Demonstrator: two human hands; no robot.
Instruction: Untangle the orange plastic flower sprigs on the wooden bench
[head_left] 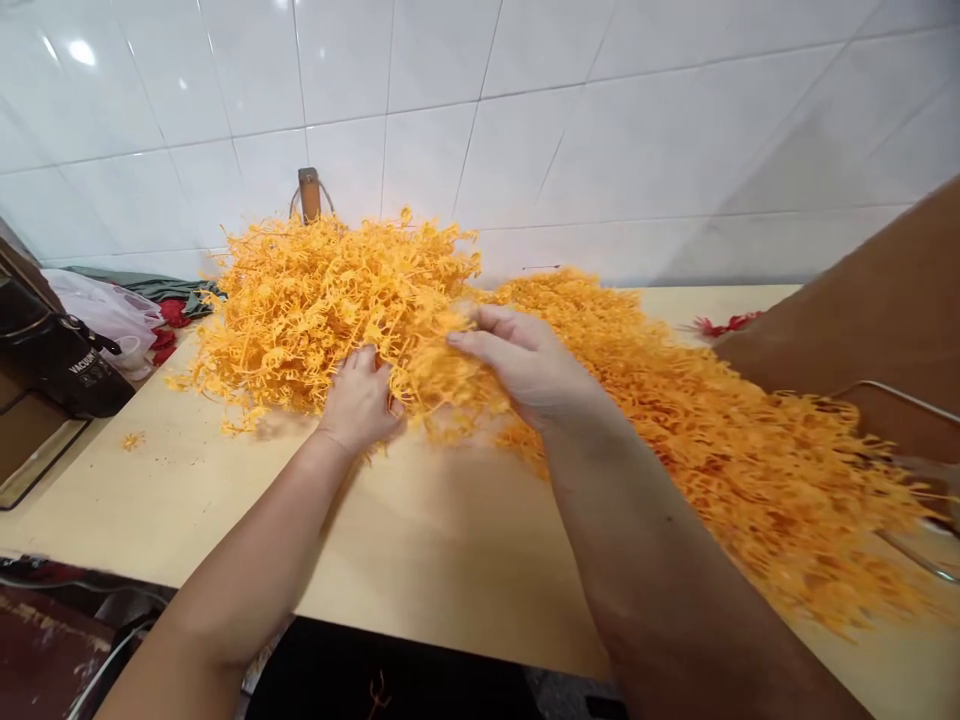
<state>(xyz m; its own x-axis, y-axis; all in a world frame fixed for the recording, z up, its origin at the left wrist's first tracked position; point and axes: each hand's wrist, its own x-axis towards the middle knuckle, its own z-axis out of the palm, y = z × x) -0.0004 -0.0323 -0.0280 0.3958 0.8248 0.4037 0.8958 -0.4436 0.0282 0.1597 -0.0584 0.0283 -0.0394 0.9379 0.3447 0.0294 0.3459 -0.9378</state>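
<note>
A tall heap of orange plastic sprigs [322, 300], thin and branching, stands on the pale table. My left hand [360, 400] is at its front edge, fingers curled into the sprigs and their tips partly hidden. My right hand [536, 365] pinches a tuft of orange sprigs [450, 375] between thumb and fingers, at the heap's right side. That tuft is blurred by motion. A second, longer pile of orange sprigs [720, 450] spreads to the right, behind and beside my right forearm.
The wooden table top [435, 540] meets a white tiled wall [540, 150]. A black cylinder [60, 350] marked "VACUUM" and a white plastic bag [112, 310] are at left. A brown cardboard piece [862, 300] leans at right, near a metal wire [907, 400]. One small sprig [133, 440] lies apart.
</note>
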